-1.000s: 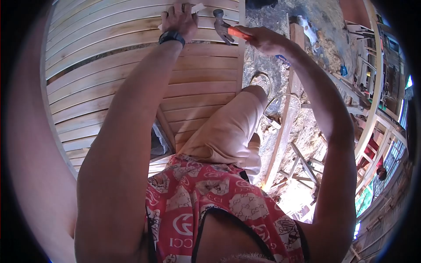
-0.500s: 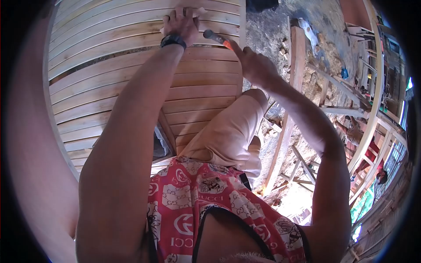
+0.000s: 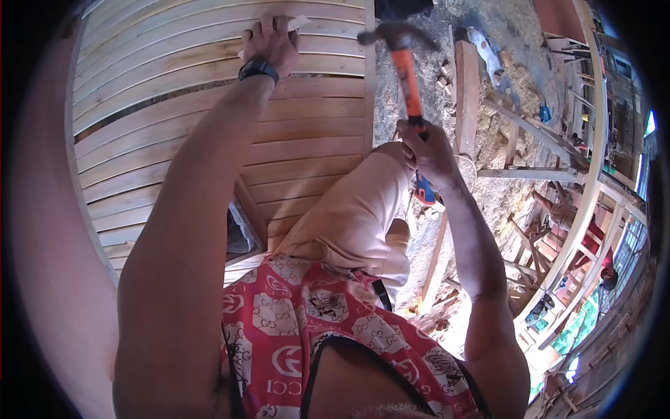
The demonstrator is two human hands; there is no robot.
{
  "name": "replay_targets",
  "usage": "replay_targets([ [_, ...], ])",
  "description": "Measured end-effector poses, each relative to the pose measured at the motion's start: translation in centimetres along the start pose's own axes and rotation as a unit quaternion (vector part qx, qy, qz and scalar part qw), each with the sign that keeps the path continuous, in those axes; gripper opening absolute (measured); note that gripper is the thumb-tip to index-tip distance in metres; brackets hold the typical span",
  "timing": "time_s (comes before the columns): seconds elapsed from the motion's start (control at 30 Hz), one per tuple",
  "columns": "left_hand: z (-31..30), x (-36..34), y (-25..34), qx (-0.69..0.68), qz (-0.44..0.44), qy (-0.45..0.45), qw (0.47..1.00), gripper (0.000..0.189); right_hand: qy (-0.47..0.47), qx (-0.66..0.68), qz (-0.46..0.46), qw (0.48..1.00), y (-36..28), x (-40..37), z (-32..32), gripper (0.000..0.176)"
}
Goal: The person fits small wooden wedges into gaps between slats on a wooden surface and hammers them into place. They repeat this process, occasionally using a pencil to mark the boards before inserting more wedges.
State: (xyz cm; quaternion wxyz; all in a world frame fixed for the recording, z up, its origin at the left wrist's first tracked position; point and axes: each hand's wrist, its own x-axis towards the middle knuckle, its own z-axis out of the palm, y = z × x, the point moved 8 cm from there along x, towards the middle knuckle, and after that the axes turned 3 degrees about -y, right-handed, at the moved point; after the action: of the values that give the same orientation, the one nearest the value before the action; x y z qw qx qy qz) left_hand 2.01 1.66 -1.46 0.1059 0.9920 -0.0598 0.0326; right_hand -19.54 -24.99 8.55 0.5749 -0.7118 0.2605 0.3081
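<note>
My left hand, with a dark band at the wrist, presses down on the pale wooden slats. Its fingers curl over a small pale piece whose ends stick out on both sides of the hand; the middle is hidden beneath it. A claw hammer is raised in my right hand, right of the slatted panel's edge. The fingers wrap round the handle, whose blue end shows below the fist. The dark head points away from me, above the orange part of the handle.
My bent knee rests at the panel's right side. A dark-lined opening lies near my waist. Right of me are an upright timber, wooden framing and littered ground. An animal lies farther off; a person in red is at far right.
My right hand has drawn the hammer back and up from beside my left hand, so its full head now shows. My left hand stays over the pale piece, while the view has shifted slightly.
</note>
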Motion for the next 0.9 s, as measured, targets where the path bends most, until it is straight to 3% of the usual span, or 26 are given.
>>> replay_targets([
  [0.03,0.0,-0.1,0.1,0.006,0.003,-0.007,1.000,0.042,0.000,0.000,0.002,1.000,1.8,0.5,-0.4,0.034],
  [0.1,0.0,0.2,0.2,0.016,0.005,-0.011,1.000,0.041,0.096,-0.206,-0.069,0.971,2.2,1.3,-2.1,0.033],
  [0.2,0.3,-0.2,0.1,0.012,0.010,0.000,1.000,0.040,0.117,-0.263,-0.152,0.946,0.7,0.9,-1.7,0.036],
  [0.4,0.3,0.1,-0.1,0.015,0.010,0.023,1.000,0.038,0.166,-0.200,-0.271,0.927,-5.6,0.1,-2.5,0.038],
  [0.47,0.2,0.1,0.0,0.011,0.013,0.026,1.000,0.039,0.155,-0.201,-0.273,0.928,-4.5,2.4,-3.4,0.042],
  [0.57,0.2,-0.1,0.0,0.020,0.024,0.052,0.998,0.041,0.010,-0.394,-0.016,0.919,2.1,8.6,-3.7,0.049],
  [0.7,0.4,0.0,0.1,0.035,0.011,0.000,0.999,0.042,0.002,-0.359,-0.045,0.932,-1.5,6.3,-3.0,0.047],
  [0.77,0.4,0.0,0.0,0.033,0.011,0.007,0.999,0.042,0.053,-0.292,-0.224,0.928,-4.7,4.4,-3.1,0.046],
  [0.87,0.1,0.0,0.1,0.022,0.014,0.020,0.999,0.042,0.058,-0.293,-0.164,0.940,-1.0,6.6,-3.8,0.046],
  [0.9,0.1,0.0,0.0,0.023,0.016,0.023,0.999,0.042,0.026,-0.391,-0.077,0.917,0.3,7.9,-3.5,0.046],
])
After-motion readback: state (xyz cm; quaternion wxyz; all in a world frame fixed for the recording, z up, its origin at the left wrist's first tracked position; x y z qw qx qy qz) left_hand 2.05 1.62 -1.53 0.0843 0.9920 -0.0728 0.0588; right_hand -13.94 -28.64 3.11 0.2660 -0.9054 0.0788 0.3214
